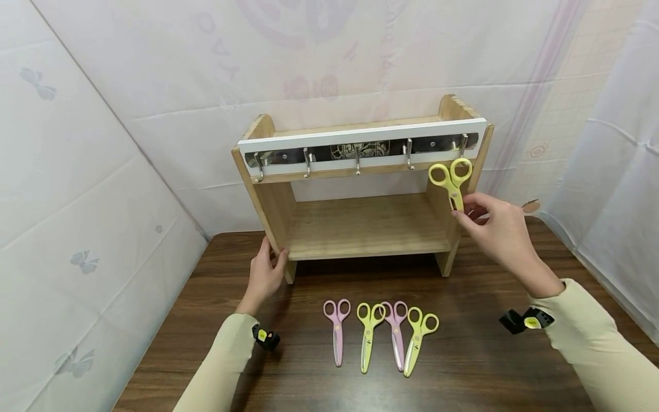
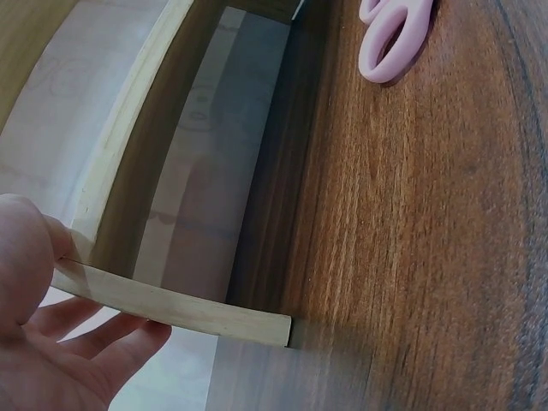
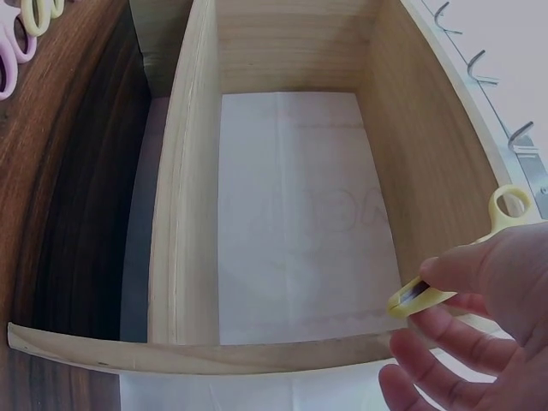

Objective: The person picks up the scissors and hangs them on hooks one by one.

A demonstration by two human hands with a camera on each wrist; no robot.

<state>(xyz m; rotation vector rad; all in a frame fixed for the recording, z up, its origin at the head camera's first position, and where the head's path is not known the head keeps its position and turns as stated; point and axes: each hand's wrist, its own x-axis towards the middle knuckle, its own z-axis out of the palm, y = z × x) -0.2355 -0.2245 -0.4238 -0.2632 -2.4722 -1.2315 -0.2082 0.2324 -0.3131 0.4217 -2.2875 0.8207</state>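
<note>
My right hand (image 1: 501, 232) pinches a pair of yellow scissors (image 1: 453, 187) by the blade end, finger loops upward. The loops are just below the rightmost hook (image 1: 464, 144) of a metal hook rail on a white board (image 1: 360, 133); whether they touch the hook, I cannot tell. That board runs along the upper front of a wooden shelf (image 1: 365, 229). My left hand (image 1: 265, 276) grips the shelf's left side panel (image 2: 171, 306) low down, thumb on one side and fingers on the other, as the left wrist view shows.
Two pairs of pink scissors (image 1: 337, 329) and two yellow pairs (image 1: 368, 335) lie in a row on the dark wooden table (image 1: 479, 355) before the shelf, loops toward it. The middle pink and yellow loops overlap. White patterned cloth (image 1: 128, 189) hangs behind and at both sides.
</note>
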